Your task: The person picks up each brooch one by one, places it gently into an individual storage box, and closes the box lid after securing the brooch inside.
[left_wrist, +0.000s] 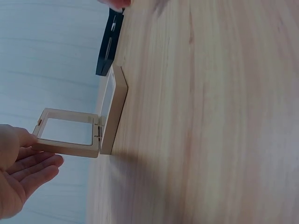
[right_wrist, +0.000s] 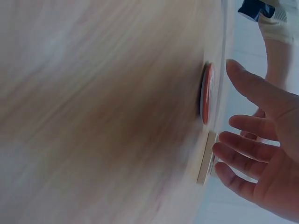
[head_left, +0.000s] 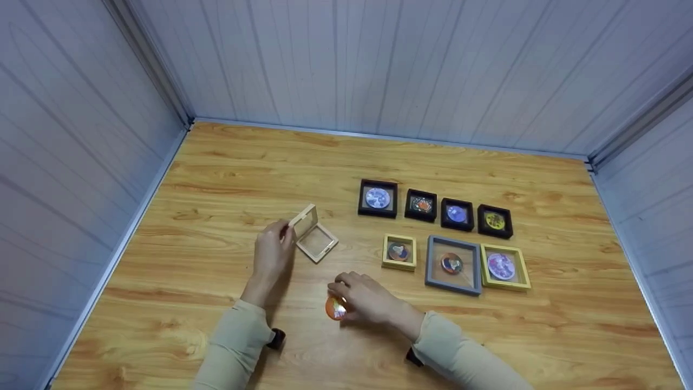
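Note:
My left hand pinches the raised lid of a hinged beige frame case between thumb and fingers. The case stands unfolded, its base flat on the table and its clear window showing. An orange-rimmed round badge with a shiny printed face lies on the table nearer to me. Over that badge hovers my right hand, thumb and fingers spread. In the right wrist view a gap shows between the fingertips and the badge.
To the right, several black frames holding round badges form a back row. Before them stand a small yellow frame, a larger grey frame and another yellow frame, each with a badge inside. Pale panels wall in the table.

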